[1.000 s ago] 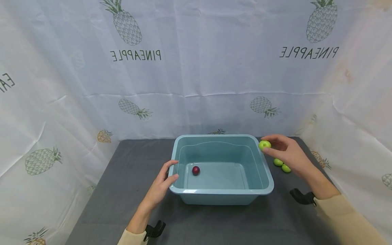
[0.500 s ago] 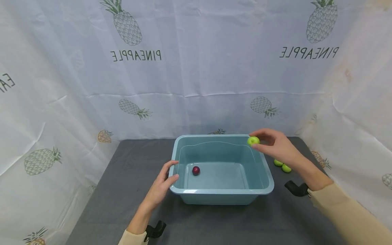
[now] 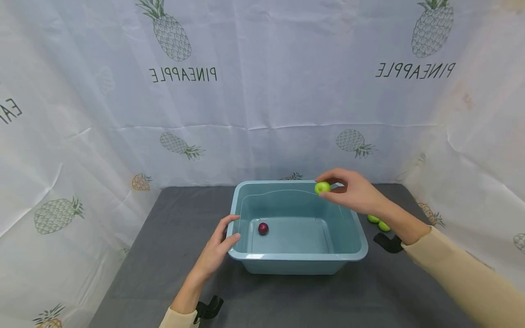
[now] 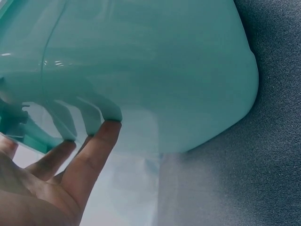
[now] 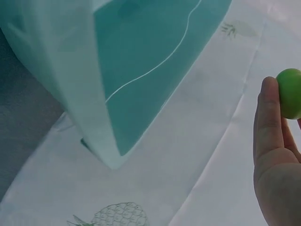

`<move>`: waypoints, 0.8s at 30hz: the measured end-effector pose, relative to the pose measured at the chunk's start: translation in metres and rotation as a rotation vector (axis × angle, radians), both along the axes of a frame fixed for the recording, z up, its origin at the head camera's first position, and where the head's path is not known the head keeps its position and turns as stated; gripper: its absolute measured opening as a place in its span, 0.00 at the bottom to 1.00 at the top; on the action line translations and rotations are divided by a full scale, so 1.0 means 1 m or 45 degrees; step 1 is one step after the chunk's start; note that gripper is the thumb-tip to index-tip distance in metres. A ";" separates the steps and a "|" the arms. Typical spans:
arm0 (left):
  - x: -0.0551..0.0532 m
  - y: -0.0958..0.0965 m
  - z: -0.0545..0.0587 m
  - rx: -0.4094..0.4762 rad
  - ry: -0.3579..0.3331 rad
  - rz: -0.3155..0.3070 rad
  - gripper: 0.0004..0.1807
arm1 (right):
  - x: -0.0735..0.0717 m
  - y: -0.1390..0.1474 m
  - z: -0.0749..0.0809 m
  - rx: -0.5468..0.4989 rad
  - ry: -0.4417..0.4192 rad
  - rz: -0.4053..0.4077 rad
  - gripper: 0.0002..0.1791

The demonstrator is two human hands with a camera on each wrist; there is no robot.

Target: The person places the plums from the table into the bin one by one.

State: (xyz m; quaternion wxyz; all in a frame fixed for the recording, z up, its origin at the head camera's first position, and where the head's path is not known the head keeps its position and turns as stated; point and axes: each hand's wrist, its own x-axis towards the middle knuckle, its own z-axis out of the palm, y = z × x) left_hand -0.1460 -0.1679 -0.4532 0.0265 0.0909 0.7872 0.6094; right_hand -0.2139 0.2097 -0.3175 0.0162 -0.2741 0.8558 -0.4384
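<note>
A light blue plastic basin (image 3: 297, 257) stands on the dark grey cloth. My left hand (image 3: 216, 246) grips its left rim, thumb over the edge; in the left wrist view fingers (image 4: 94, 157) touch the outer wall. Between thumb and fingers my right hand (image 3: 354, 192) pinches a small green apple (image 3: 321, 187), raised over the basin's far right part. The same apple (image 5: 290, 94) shows at the edge of the right wrist view. Inside the basin, left of middle, lies a small round dark red fruit (image 3: 263, 228).
Two more green apples (image 3: 384, 226) lie on the cloth right of the basin, partly behind the right forearm. A white curtain (image 3: 270, 100) printed with pineapples rises behind the dark grey table surface (image 3: 193, 205) and along both sides.
My right hand has moved left with the green apple, from beside the basin's right rim to over the basin. The left hand stays on the rim.
</note>
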 end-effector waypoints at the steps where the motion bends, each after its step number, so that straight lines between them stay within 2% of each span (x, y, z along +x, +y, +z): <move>1: 0.000 0.000 0.000 0.000 -0.001 0.001 0.25 | -0.001 -0.003 0.001 0.010 0.000 0.007 0.19; 5: 0.001 0.000 0.000 0.006 0.000 -0.002 0.25 | -0.006 -0.016 0.003 0.052 0.030 0.047 0.19; 11: 0.000 0.000 0.001 0.015 -0.001 -0.009 0.25 | -0.012 -0.033 0.003 0.128 0.140 0.109 0.18; 19: 0.001 0.001 0.001 0.021 -0.007 -0.008 0.25 | -0.021 -0.052 0.001 0.201 0.191 0.143 0.15; 24: 0.001 0.001 0.001 0.011 -0.010 0.008 0.25 | -0.029 -0.064 -0.004 0.302 0.249 0.145 0.14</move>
